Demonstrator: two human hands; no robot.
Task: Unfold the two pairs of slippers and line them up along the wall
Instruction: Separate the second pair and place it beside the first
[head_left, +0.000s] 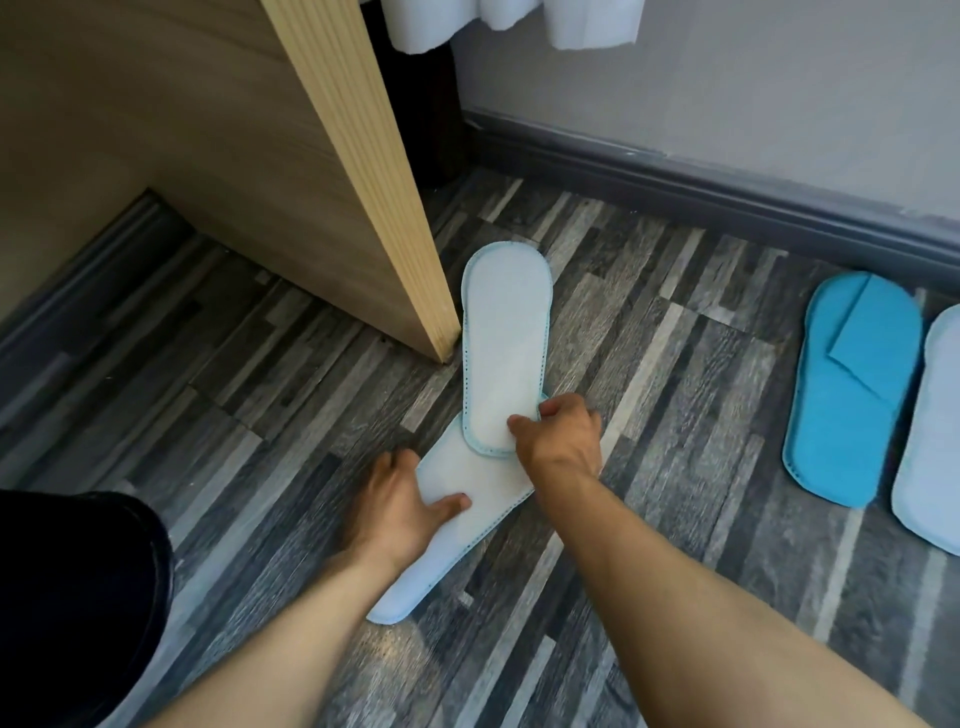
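Note:
Two flat slippers lie sole-up on the grey plank floor, pale with light blue stitched rims. The upper slipper (503, 338) points toward the wall and overlaps the toe of the lower slipper (457, 525), which runs diagonally toward me. My right hand (558, 431) pinches the near end of the upper slipper. My left hand (402, 499) presses flat on the lower slipper, thumb on top. At the right, a blue slipper (852, 384) lies face-up with its strap folded flat, and beside it a pale slipper (935, 441) is cut off by the frame edge.
A light wooden panel (363, 171) stands just left of the upper slipper, its corner touching the floor. A dark skirting board (727, 192) runs along the grey wall. White towels (509, 21) hang above. My dark-clothed knee (78, 597) is at lower left.

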